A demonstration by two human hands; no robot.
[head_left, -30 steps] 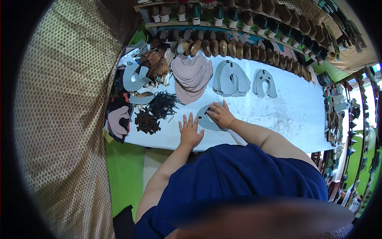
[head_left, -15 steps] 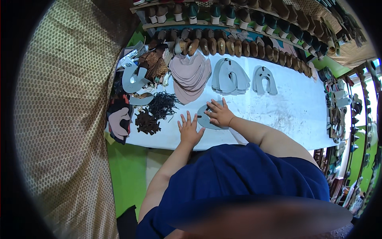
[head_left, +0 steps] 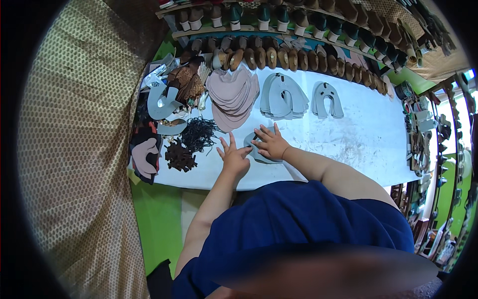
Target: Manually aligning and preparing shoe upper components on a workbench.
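A flat grey curved piece lies on the white-covered table near its front edge. My right hand rests palm down on it, open, fingers spread, hiding much of its middle. Left of it is my left hand, also open, several fingers stretched up and apart. One digit points right and reaches the piece's left edge; whether it presses there I cannot tell. Beyond my left hand lie a tangle of thin black strips and a heap of short dark brown pieces.
Behind my hands lie stacked pink pieces, a larger stack of grey arched pieces and a smaller grey stack. Brown shoe lasts line the table's back, below a shelf of shoes. Patterned cloth hangs at the left.
My left hand has turned, with one digit now reaching the grey piece's edge. Black marks seen on the piece before are now covered. The whole view has shifted slightly.
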